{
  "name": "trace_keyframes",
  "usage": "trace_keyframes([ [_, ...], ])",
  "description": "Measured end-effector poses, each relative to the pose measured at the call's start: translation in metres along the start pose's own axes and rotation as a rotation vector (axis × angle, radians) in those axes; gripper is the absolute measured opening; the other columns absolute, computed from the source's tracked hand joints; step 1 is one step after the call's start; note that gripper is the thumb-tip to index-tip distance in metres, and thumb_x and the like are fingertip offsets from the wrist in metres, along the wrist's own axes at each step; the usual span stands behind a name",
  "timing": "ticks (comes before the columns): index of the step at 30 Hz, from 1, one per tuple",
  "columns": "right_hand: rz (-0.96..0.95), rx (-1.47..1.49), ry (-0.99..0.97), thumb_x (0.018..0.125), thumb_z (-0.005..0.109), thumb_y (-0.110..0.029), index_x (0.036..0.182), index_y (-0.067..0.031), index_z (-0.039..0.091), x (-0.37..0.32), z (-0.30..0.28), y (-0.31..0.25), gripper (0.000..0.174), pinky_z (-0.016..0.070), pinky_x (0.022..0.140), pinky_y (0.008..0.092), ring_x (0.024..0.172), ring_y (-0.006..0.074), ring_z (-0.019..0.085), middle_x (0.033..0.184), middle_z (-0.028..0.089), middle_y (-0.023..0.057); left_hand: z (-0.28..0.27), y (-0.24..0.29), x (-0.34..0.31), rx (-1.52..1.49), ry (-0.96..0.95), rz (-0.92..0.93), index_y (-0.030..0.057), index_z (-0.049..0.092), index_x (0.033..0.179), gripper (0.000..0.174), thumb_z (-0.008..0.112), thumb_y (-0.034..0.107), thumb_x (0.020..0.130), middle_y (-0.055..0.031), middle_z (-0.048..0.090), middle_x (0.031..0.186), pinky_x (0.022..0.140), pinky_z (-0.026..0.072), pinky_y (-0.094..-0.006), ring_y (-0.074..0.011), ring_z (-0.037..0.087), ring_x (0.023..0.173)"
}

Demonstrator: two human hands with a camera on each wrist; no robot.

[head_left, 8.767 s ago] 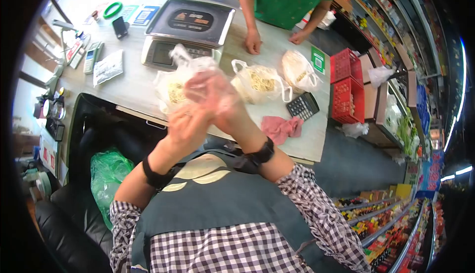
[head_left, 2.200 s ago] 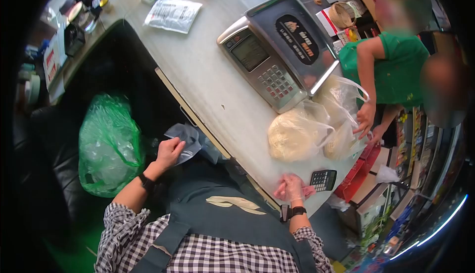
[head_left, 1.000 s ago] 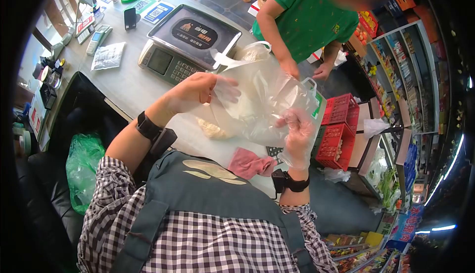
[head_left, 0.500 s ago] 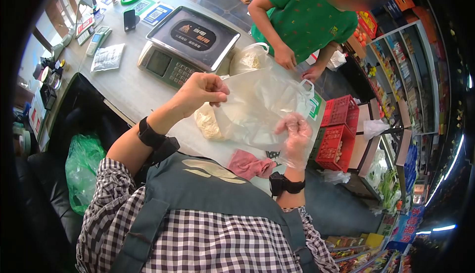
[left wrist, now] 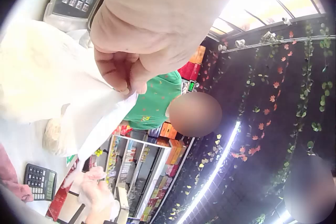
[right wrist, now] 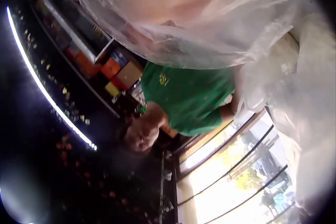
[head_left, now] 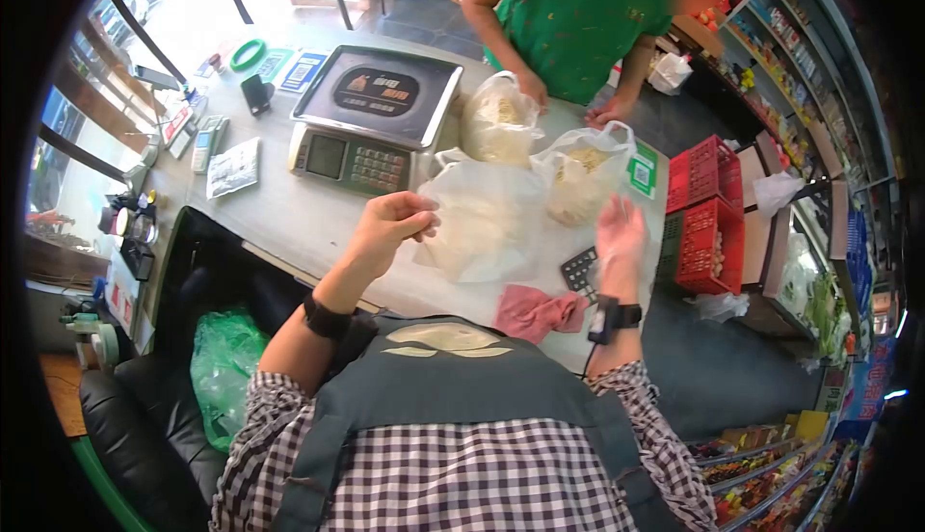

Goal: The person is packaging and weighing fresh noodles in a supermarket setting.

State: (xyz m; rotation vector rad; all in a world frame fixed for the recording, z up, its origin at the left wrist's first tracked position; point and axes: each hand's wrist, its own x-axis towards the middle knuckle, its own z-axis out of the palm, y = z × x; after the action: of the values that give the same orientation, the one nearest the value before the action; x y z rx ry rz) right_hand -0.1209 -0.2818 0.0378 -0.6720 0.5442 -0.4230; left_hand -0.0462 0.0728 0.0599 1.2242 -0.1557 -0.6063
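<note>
In the head view my left hand (head_left: 390, 233) pinches the edge of a translucent white plastic bag (head_left: 482, 209) between thumb and fingertips. The left wrist view shows the same pinch at the bag's edge (left wrist: 118, 100). Pale stuff shows through the plastic. My right hand (head_left: 620, 243), in a clear plastic glove, is raised to the right of the bag, fingers extended and slightly blurred. Two knotted-looking plastic bags of pale yellow strands stand beyond: one bag (head_left: 499, 127) by the scale, another bag (head_left: 581, 185) near the right hand.
A weighing scale (head_left: 371, 113) stands at the back left of the counter. A pink cloth (head_left: 540, 310) and a calculator (head_left: 580, 270) lie at the front right. A person in a green shirt (head_left: 578, 21) stands across the counter. Red crates (head_left: 711, 243) stand at the right.
The right hand has let go of the white bag and moved right, away from it. The left hand keeps its pinch. The head view has shifted, showing more of the window.
</note>
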Motion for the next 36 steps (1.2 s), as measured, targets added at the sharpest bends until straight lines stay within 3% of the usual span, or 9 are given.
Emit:
trace_keyframes([
  [1,-0.100,-0.020,0.007,0.098,0.050,-0.046,0.120,-0.0025,0.058,-0.024,0.038,-0.011,0.050,0.0496,0.063,0.0271,0.070,0.0172,0.062,0.088,0.067,0.0066,0.003,-0.004,0.000,-0.009,0.012,0.010,-0.0011,0.064,0.096,0.009,0.066,0.003,0.089,-0.0061,0.066,0.080,0.062,0.0483,-0.0245,-0.0110,0.062,0.071],
  [3,-0.049,-0.332,-0.595,0.097,0.055,-0.041,0.111,-0.0035,0.062,-0.074,0.088,-0.014,0.041,0.0516,0.068,0.0290,0.078,0.0172,0.064,0.098,0.069,0.0092,0.014,-0.001,0.001,-0.003,-0.006,0.041,-0.0015,0.064,0.097,0.010,0.067,0.002,0.088,-0.0061,0.066,0.082,0.063,0.0488,-0.0243,-0.0109,0.063,0.072],
  [6,-0.035,-0.529,-0.859,0.095,0.059,-0.041,0.108,-0.0030,0.064,-0.090,0.101,-0.020,0.040,0.0516,0.070,0.0287,0.080,0.0171,0.065,0.097,0.069,0.0097,0.023,0.012,0.004,0.034,-0.056,0.080,-0.0012,0.064,0.097,0.012,0.068,0.000,0.086,-0.0053,0.066,0.083,0.064,0.0487,-0.0233,-0.0107,0.062,0.073],
  [10,-0.156,-0.532,-0.683,0.093,0.064,-0.036,0.104,-0.0021,0.064,-0.067,0.096,-0.003,0.035,0.0510,0.067,0.0261,0.076,0.0151,0.064,0.093,0.068,0.0089,0.026,0.016,0.008,0.044,-0.086,0.137,-0.0006,0.063,0.097,0.014,0.069,-0.003,0.084,-0.0039,0.065,0.083,0.063,0.0476,-0.0213,-0.0092,0.060,0.072],
  [12,0.148,-0.647,-0.806,0.093,0.066,-0.029,0.098,-0.0014,0.064,-0.092,0.106,0.017,0.028,0.0496,0.064,0.0240,0.071,0.0121,0.062,0.087,0.068,0.0070,0.032,0.014,0.008,0.033,-0.084,0.145,-0.0007,0.063,0.096,0.014,0.069,-0.003,0.084,-0.0032,0.064,0.083,0.064,0.0473,-0.0209,-0.0086,0.060,0.072],
  [15,0.188,-0.637,-0.704,0.094,0.065,-0.026,0.095,-0.0014,0.064,-0.096,0.101,0.047,0.025,0.0488,0.063,0.0233,0.070,0.0099,0.061,0.084,0.067,0.0058,0.041,0.012,0.006,0.029,-0.064,0.151,-0.0011,0.063,0.096,0.013,0.069,-0.003,0.084,-0.0021,0.064,0.084,0.066,0.0475,-0.0205,-0.0075,0.059,0.074],
  [23,0.188,-0.612,-0.638,0.093,0.066,-0.027,0.094,-0.0010,0.064,-0.103,0.095,0.074,0.026,0.0484,0.065,0.0232,0.069,0.0084,0.058,0.081,0.064,0.0030,0.041,-0.003,0.006,-0.015,-0.034,0.131,-0.0007,0.062,0.093,0.013,0.071,0.000,0.084,-0.0015,0.062,0.082,0.067,0.0474,-0.0206,-0.0073,0.059,0.075],
  [29,0.059,-0.740,-0.697,0.092,0.068,-0.025,0.092,-0.0009,0.065,-0.104,0.090,0.079,0.024,0.0467,0.062,0.0213,0.070,0.0056,0.056,0.080,0.064,0.0010,0.048,-0.011,0.005,0.117,-0.016,-0.033,-0.0004,0.061,0.089,0.009,0.070,0.000,0.085,-0.0034,0.064,0.082,0.065,0.0483,-0.0228,-0.0086,0.060,0.073],
  [36,0.030,-0.827,-0.638,0.093,0.067,-0.019,0.091,0.0008,0.068,-0.110,0.091,0.069,0.020,0.0479,0.062,0.0211,0.068,0.0043,0.055,0.078,0.065,0.0005,0.045,-0.011,0.006,0.113,-0.073,0.015,0.0003,0.062,0.088,0.009,0.070,-0.001,0.084,-0.0032,0.066,0.081,0.062,0.0476,-0.0225,-0.0086,0.060,0.069],
])
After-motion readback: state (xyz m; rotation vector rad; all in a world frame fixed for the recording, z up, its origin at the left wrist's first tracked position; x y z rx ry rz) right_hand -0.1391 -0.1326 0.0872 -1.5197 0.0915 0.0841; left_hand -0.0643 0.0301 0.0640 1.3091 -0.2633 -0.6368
